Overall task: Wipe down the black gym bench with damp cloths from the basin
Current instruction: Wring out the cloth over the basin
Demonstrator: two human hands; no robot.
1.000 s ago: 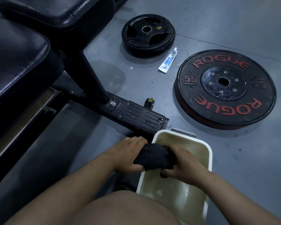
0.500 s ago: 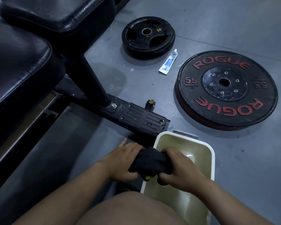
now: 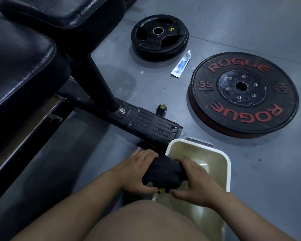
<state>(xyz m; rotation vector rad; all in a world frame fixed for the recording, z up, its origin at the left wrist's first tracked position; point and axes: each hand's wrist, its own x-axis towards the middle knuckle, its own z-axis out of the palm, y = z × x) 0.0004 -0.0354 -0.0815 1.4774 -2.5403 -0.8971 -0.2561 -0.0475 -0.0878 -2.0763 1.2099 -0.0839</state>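
Note:
A bunched dark cloth (image 3: pixel 163 172) is held over the left rim of the white basin (image 3: pixel 227 164), which holds murky water. My left hand (image 3: pixel 137 173) grips its left end and my right hand (image 3: pixel 193 181) grips its right end. A small yellow bit shows under the cloth. The black gym bench fills the left side: a padded seat (image 3: pixel 19 66), a second pad (image 3: pixel 63 13) behind it, and a frame foot (image 3: pixel 146 122) on the floor just beyond the basin.
On the grey floor lie a small black 5 plate (image 3: pixel 159 37), a white tube (image 3: pixel 181 64) and a large black Rogue 55 plate (image 3: pixel 243 94) at the right. My bare knee (image 3: pixel 146 221) fills the bottom centre.
Both hands keep hold of the cloth and have shifted slightly lower and left over the basin's rim; the cloth looks more tightly bunched. The view has drifted a little.

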